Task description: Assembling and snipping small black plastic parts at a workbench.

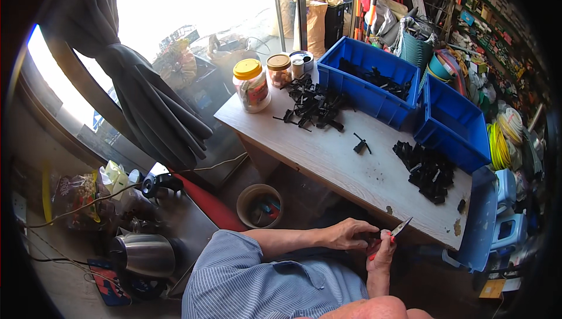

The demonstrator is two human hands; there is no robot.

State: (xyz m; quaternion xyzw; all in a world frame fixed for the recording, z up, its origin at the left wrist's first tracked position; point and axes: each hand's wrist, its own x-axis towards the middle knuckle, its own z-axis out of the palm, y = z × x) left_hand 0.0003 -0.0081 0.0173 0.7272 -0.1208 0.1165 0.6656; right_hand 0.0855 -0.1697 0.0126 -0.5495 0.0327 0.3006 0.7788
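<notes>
My right hand (381, 253) is closed round a red-handled cutting tool (403, 226). Its pointed metal blade sticks up toward the table edge; knife or scissors, I cannot tell. Close against it, my left hand (345, 234) has its fingers bent round a small black part (367, 236), mostly hidden by the fingers. Both hands are over my lap, just off the table's near edge. On the pale table (328, 164) lie a loose heap of black plastic parts (316, 101), a denser pile of similar pieces (426, 172) and a single black part (362, 144) between them.
Behind the piles stand a blue bin (369, 93) with black parts inside and a second blue bin (453, 123). A yellow-lidded jar (252, 88) sits at the table's far left corner. Below are a waste bucket (259, 193) and, at left, a steel kettle (149, 254).
</notes>
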